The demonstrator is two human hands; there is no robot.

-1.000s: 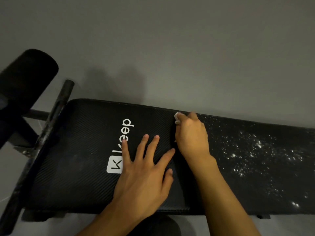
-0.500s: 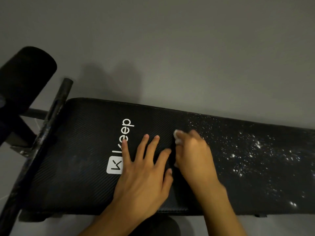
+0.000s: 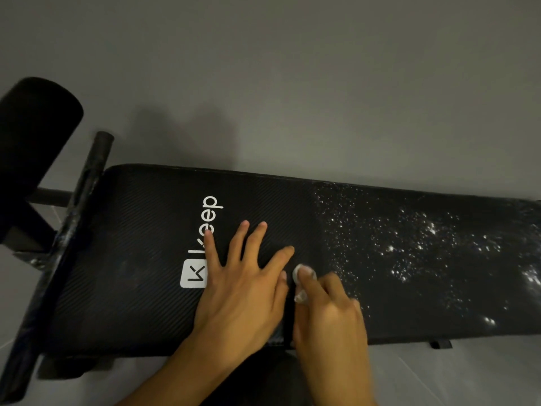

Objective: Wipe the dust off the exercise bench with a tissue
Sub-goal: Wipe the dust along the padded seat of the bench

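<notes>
The grip of our right hand [image 3: 328, 312] is closed on the tissue [image 3: 303, 275], right of the Keep logo [image 3: 193, 275] on the exercise bench [image 3: 140, 259]. Dust [image 3: 409, 244] lies farther right along the bench's length (right hand nearer). Our left hand [image 3: 240, 288] lies flat, touching the logo.

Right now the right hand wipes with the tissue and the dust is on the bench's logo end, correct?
No. The head view shows the dust on the far end from the logo; the right hand does grip the tissue on the bench.
</notes>
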